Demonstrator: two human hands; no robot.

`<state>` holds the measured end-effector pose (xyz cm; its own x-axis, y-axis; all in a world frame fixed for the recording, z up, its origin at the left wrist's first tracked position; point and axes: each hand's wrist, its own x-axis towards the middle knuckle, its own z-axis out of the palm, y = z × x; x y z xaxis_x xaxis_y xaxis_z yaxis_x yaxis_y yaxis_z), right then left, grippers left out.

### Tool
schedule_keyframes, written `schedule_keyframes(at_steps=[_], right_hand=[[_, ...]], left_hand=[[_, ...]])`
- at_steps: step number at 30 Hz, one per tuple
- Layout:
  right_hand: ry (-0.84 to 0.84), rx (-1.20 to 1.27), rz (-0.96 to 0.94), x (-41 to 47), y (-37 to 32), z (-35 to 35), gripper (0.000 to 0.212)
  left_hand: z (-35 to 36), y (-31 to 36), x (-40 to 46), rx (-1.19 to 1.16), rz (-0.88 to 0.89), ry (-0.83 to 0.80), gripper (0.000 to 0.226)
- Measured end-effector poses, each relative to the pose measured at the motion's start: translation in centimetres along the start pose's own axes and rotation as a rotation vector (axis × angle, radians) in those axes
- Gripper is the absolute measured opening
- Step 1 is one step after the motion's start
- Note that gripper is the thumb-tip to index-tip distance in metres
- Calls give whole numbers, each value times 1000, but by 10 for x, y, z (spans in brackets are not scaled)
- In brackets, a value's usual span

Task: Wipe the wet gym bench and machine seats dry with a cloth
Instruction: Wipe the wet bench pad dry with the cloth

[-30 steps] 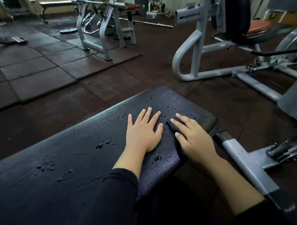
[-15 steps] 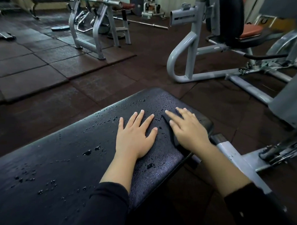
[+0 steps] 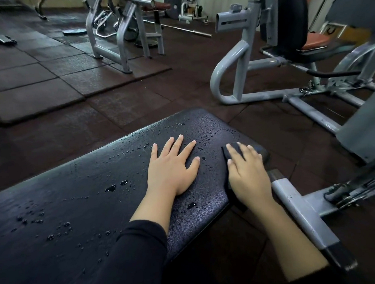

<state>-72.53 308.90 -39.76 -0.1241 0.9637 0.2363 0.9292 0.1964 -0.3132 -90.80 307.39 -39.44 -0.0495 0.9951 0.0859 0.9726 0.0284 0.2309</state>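
Bench (image 3: 99, 208) runs from near left to centre. L hand (image 3: 170, 170) lies flat on its far end; R hand (image 3: 247, 171) just right of it, on cloth (image 3: 232, 149) at bench's right edge. Seat machine (image 3: 285, 53) far right, rack (image 3: 123, 33) far left.

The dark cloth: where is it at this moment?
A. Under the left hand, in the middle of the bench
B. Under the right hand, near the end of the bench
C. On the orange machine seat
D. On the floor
B: the right hand presses flat on the dark cloth near the end of the bench, while the left hand lies flat on bare wet padding.
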Motion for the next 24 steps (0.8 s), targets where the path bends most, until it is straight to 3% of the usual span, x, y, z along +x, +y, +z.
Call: schedule_keyframes(at_steps=[7,10,14,18,21,24], right_hand=[[-140,-74,-122,57,-11,3,45],[-152,-3,-12,85,21,-7,43],[-85,111,113,58,56,-17,42],[8,58,-24,7,30,-7,47],[-15,-42,-160,-3,-6,-1,58],[-117,-73,-193,26,-19,6,47]], left_hand=[[0,0,1,-3,2,-2,52],[0,-1,0,-5,4,-9,52],[1,-1,1,-2,4,-6,53],[1,-1,2,6,2,-2,52],[0,0,2,12,-1,-9,51],[0,0,3,12,1,-13,51]])
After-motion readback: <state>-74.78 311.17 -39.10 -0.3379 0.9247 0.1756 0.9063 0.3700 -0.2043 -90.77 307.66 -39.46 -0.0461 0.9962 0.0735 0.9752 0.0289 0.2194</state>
